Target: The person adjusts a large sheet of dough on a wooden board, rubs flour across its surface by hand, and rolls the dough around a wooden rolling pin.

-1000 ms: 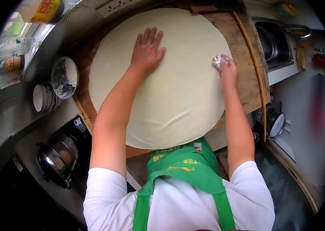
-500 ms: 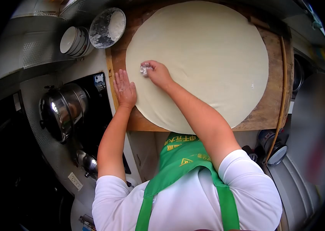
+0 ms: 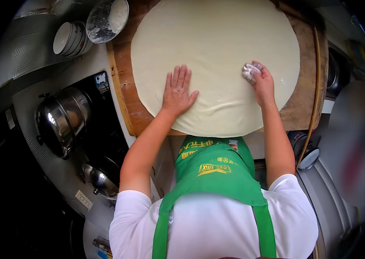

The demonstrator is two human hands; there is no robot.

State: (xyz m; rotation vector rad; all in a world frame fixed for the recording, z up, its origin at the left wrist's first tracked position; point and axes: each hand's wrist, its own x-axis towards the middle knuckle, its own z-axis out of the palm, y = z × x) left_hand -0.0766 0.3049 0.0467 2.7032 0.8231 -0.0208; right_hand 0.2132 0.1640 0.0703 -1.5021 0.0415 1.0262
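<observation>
A very large, thin round sheet of dough (image 3: 217, 56) covers most of a wooden board (image 3: 124, 77). My left hand (image 3: 178, 93) lies flat on its left part, fingers stretched out and slightly apart, holding nothing. Over the right part of the sheet, my right hand (image 3: 260, 80) is curled around a handful of white flour (image 3: 250, 71), and the powder coats its fingers. Slight wrinkles run across the dough near its front edge, which hangs over the board's edge by my apron.
A glass bowl of flour (image 3: 115, 19) stands at the upper left beside stacked bowls (image 3: 68, 39). A lidded steel pot (image 3: 63, 121) sits on the black stove at left. A long thin wooden stick (image 3: 316, 90) lies along the board's right edge.
My right hand has swept from the left side of the dough to the right with the flour. My left hand has moved right, from the dough's left edge onto the sheet.
</observation>
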